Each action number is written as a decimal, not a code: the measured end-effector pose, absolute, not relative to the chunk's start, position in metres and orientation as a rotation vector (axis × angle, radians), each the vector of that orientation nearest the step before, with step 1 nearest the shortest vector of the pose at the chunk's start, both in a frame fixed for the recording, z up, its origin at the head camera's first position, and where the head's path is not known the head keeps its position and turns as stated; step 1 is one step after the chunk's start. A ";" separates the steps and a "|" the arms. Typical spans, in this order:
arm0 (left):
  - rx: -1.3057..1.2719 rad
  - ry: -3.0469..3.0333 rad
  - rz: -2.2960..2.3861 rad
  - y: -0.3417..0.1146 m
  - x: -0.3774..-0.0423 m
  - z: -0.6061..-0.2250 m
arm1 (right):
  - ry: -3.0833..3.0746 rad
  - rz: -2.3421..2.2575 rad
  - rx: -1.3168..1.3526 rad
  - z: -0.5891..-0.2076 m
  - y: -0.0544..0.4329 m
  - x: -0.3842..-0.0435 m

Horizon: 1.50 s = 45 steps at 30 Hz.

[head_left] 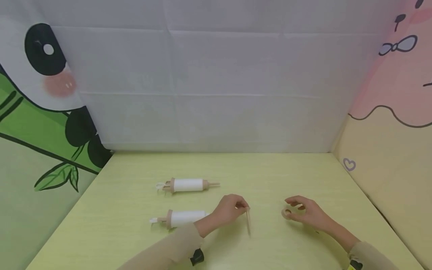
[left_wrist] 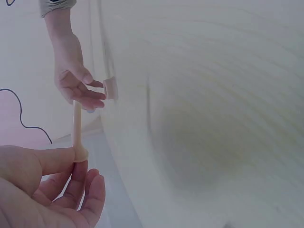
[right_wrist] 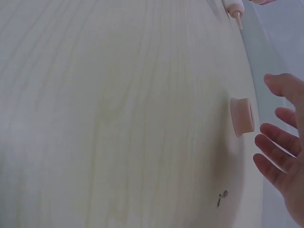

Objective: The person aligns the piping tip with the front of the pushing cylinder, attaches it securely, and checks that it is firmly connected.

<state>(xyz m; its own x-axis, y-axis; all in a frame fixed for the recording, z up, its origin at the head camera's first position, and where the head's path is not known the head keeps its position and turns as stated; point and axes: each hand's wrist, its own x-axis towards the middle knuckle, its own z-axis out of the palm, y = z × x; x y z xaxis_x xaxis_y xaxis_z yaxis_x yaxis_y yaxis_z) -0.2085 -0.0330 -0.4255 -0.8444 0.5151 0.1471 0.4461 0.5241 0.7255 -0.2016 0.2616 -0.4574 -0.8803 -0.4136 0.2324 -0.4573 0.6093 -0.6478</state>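
My left hand (head_left: 230, 208) pinches a thin, pale pinkish stick (head_left: 249, 223) between thumb and fingertips. In the head view the stick hangs down from the pinch. Its wider, flared end (left_wrist: 81, 155) sits at the fingertips in the left wrist view. To the right, my right hand (head_left: 308, 213) has its fingers spread and loosely bent, holding nothing. Close by its fingertips is a short pale pink ring (right_wrist: 243, 117) with a flared rim and a hole through it. A gap shows between ring and fingers in the right wrist view.
On the left lie two white cylinders with pinkish end collars. The far cylinder (head_left: 188, 185) has a thin rod at its right end; my left arm partly covers the near cylinder (head_left: 185, 218). A white cloth wall (head_left: 216, 93) stands behind the pale yellow table (head_left: 270, 168).
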 end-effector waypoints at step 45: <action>0.830 2.741 1.352 -0.061 -0.213 -0.403 | -2.694 1.059 0.879 -0.471 0.254 -0.215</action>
